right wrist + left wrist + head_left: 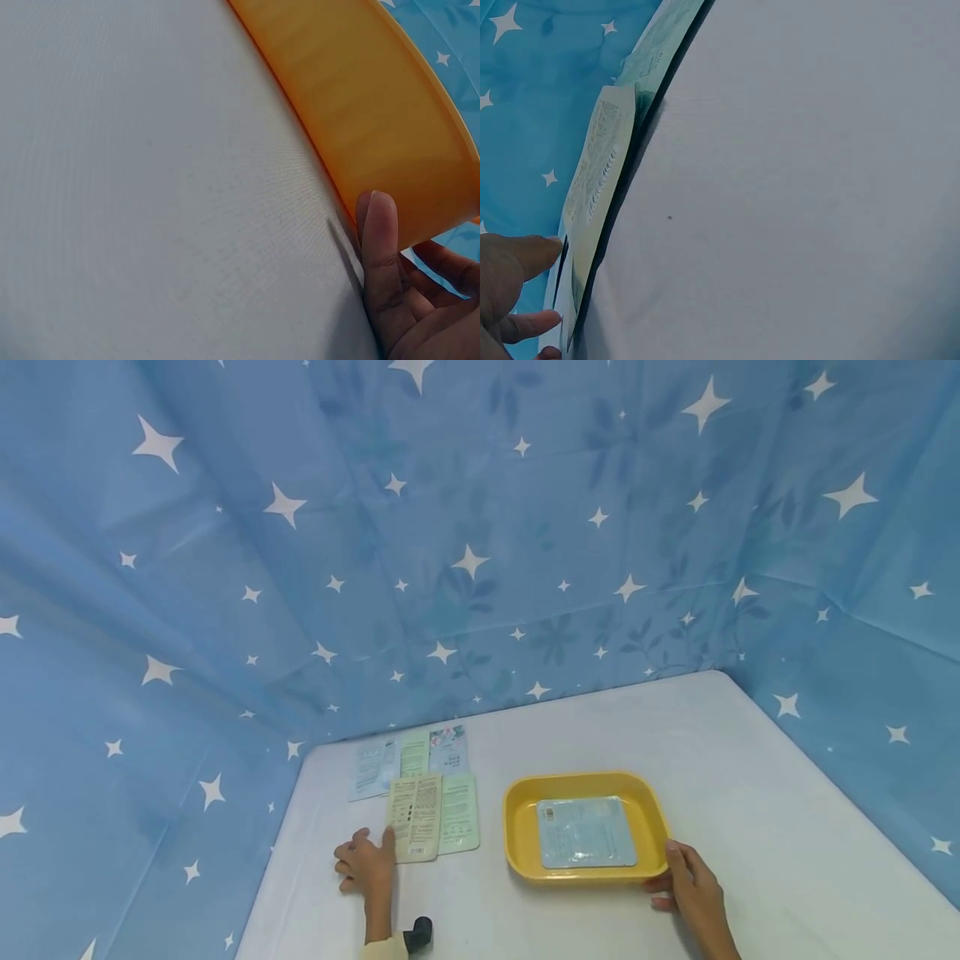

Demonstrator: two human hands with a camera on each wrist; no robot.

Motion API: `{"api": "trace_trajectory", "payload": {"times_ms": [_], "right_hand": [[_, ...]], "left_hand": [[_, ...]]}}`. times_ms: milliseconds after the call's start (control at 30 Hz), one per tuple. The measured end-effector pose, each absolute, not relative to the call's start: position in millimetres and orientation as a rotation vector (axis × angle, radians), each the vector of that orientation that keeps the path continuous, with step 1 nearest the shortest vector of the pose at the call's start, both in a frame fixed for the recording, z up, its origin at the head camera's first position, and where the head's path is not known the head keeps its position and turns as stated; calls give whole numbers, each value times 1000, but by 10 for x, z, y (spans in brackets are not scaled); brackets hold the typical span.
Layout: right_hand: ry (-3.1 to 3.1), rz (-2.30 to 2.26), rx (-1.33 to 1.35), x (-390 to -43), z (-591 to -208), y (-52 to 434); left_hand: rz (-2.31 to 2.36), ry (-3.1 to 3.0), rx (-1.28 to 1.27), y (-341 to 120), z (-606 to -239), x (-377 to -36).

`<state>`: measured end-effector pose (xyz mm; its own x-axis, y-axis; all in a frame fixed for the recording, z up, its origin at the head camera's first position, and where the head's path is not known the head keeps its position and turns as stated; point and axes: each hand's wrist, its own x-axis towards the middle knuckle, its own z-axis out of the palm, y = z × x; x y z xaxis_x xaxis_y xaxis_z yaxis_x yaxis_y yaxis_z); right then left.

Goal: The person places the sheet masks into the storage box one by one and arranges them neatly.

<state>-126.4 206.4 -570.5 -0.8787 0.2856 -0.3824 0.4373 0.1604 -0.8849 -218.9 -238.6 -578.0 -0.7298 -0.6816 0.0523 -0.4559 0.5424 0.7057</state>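
A beige printed sachet (415,818), like a sheet-mask packet, lies at the left, overlapping a pale green sachet (459,814). At its lower left edge is my left hand (366,860), fingers loosely bent and spread; one fingertip (551,247) is right at the sachets' edge in the left wrist view. At the near right corner of a yellow tray (513,852), my right hand (697,889) holds the rim and outer wall, its fingers on both sides of the corner (405,187). In the tray, a light blue sachet (585,832) lies flat.
Behind the beige sachet lie a pale blue sachet (375,768), another green sachet (415,753) and a flowered sachet (448,750). White cloth covers the table (585,735). A blue star-patterned curtain (480,610) stands along its back and sides.
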Motion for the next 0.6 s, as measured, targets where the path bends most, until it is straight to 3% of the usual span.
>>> {"api": "trace_trajectory", "payload": {"times_ms": [600], "right_hand": [[2285, -1799, 743, -1264, -5683, 2035]], "left_hand": [[-948, -2767, 890, -2403, -5705, -2225]]}}
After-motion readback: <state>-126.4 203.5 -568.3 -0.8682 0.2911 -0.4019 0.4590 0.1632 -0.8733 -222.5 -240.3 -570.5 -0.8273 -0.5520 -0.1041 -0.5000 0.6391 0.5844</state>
